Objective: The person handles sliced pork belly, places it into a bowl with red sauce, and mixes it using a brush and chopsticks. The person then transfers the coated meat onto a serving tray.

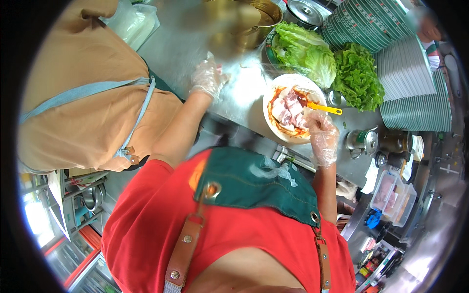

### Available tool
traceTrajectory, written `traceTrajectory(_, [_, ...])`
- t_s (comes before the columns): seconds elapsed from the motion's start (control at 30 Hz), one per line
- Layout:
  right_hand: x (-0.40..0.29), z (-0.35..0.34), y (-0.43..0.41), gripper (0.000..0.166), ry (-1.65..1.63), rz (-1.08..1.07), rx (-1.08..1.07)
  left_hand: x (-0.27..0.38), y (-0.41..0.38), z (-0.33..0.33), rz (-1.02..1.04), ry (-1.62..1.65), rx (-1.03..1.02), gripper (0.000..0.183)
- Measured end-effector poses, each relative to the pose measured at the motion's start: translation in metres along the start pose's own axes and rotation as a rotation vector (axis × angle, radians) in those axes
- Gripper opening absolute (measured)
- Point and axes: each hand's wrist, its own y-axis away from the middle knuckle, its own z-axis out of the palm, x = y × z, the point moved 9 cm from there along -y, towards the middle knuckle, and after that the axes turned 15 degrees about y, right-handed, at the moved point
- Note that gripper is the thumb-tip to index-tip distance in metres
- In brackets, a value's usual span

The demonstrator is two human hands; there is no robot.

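Observation:
A white bowl (319, 85) holds raw pork chunks (287, 108) over a red-orange sauce that smears its inner wall. A basting brush with a yellow handle (326, 108) leans in the sauce, its handle crossing the right rim. My right hand (325, 137), in a clear plastic glove, is at that rim, its fingers pinched on what looks like a pale piece of meat (310, 114). My left hand (208, 78), gloved likewise, is low over the steel counter (172, 47), left of the bowl. Something pinkish shows by its fingers; whether it is held is unclear.
Lettuce leaves (302, 55) and darker leaf lettuce (359, 77) lie behind the bowl. Tall stacks of plates (416, 102) rise at right, near a small metal pot (361, 143). A brass-coloured pot (253, 33) stands at the back. A person in a tan apron (91, 91) is close at left.

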Motion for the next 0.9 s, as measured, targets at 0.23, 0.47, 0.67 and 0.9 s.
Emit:
traceTrajectory(0.23, [0.003, -0.007, 0.004, 0.013, 0.046, 0.06, 0.02, 0.0, -0.015, 0.036, -0.118, -0.304, -0.173, 0.052])
traceTrajectory(0.47, [0.01, -0.023, 0.008, 0.014, 0.136, 0.023, 0.115, -0.015, -0.018, 0.047, 0.012, -0.453, -0.14, 0.056])
traceTrajectory(0.67, [0.023, -0.033, 0.014, 0.013, 0.133, 0.043, 0.128, -0.034, -0.015, 0.043, -0.108, 0.147, -0.109, 0.041])
traceTrajectory(0.9, [0.03, -0.037, 0.015, 0.012, -0.024, 0.119, 0.118, -0.025, -0.015, 0.035, 0.108, -0.172, -0.06, 0.026])
